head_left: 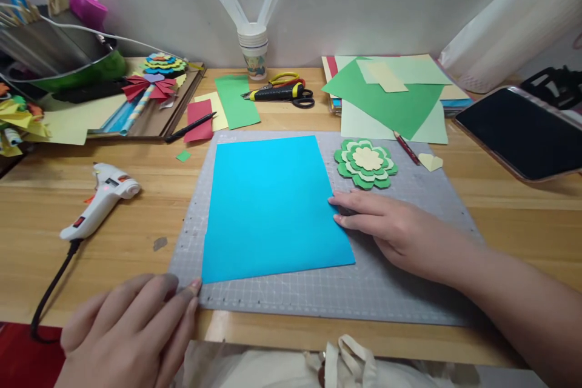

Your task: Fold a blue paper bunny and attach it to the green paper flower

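Toward nine o'clock on the cutting mat lies the blue sheet. Left hand, seven o'clock, and right hand, three o'clock, meet its border; whether either pinches cannot be told. Uneven pull could skew it.

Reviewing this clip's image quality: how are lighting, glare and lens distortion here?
Head view: light is soft, the blue sheet evenly bright without a strong highlight; head view: a pale sheen shows on the table by its front edge; head view: the phone at right looks stretched, probably by a wide lens.
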